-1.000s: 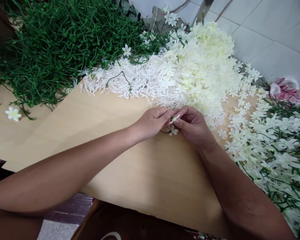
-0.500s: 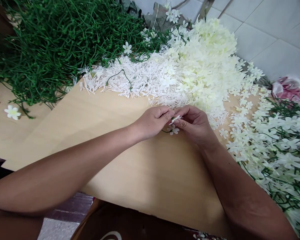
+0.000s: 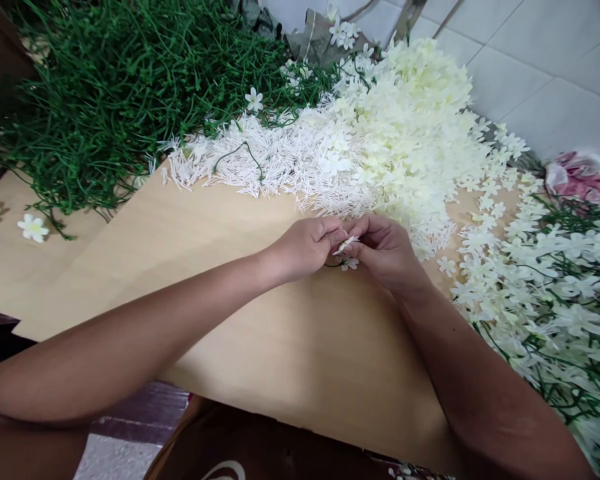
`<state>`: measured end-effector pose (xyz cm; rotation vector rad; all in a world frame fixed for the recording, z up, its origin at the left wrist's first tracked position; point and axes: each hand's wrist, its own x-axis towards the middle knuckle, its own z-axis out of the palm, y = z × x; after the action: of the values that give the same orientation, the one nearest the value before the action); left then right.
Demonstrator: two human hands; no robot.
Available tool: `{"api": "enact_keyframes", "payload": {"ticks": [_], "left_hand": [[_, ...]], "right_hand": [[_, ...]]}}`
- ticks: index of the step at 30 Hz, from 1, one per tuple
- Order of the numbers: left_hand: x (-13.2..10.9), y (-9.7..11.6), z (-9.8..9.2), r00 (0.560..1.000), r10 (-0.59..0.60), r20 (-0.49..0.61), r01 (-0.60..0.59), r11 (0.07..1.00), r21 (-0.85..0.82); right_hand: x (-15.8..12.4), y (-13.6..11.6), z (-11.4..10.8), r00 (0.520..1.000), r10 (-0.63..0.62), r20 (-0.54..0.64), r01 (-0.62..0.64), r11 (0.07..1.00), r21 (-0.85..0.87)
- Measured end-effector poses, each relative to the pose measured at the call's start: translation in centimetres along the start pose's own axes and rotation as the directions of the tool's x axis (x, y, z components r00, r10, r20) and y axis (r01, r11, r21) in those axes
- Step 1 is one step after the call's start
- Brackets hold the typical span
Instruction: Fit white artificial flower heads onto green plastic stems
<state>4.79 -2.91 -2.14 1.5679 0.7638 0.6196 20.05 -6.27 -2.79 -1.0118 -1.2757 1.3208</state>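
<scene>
Your left hand [image 3: 310, 247] is closed in a pinch on the green stem [image 3: 333, 265], which curves out from beneath it; the exact contact is covered by your fingers. Your right hand [image 3: 387, 253] pinches a white flower [image 3: 346, 245] between thumb and fingers, its petals tilted edge-on. The flower sits directly between your two hands, whose fingertips nearly meet. A second flower [image 3: 349, 264] hangs just beside it at six o'clock, partly covered by your right thumb; whether both share one stem cannot be confirmed.

Bearings that follow are read from your hands, with twelve pointing away from you. Your hands are over the tan surface [image 3: 290, 347]. At ten o'clock lies a large heap of green stems [image 3: 130, 87]. At eleven, a bank of thin white pieces [image 3: 280, 157] carries one loose green sprig [image 3: 250, 155]; beyond it, in the same direction, a single white blossom [image 3: 254, 100] rests near the edge of the green heap. At one o'clock you have a tall pile of cream petals [image 3: 415, 120], running into the white pieces. From three to four lies a spread of white flowers on stems [image 3: 570, 293]. A pink and white bloom [image 3: 577, 177] lies between two and three, near the tiled wall [image 3: 545, 60]. Around nine, well apart from your hands, lies a yellow-centred blossom [image 3: 33, 228]
</scene>
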Motion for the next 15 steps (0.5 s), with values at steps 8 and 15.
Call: {"api": "enact_keyframes", "payload": {"ticks": [8, 15], "left_hand": [[-0.15, -0.59, 0.15, 1.0, 0.01, -0.002, -0.01, 0.998, 0.065], [-0.27, -0.81, 0.3, 0.999, -0.012, -0.044, 0.013, 1.0, 0.023]], "right_hand": [[-0.01, 0.04, 0.28, 0.987, 0.095, -0.132, -0.101, 0.994, -0.044], [0.07, -0.01, 0.58, 0.986, 0.09, -0.144, -0.092, 0.996, -0.012]]}}
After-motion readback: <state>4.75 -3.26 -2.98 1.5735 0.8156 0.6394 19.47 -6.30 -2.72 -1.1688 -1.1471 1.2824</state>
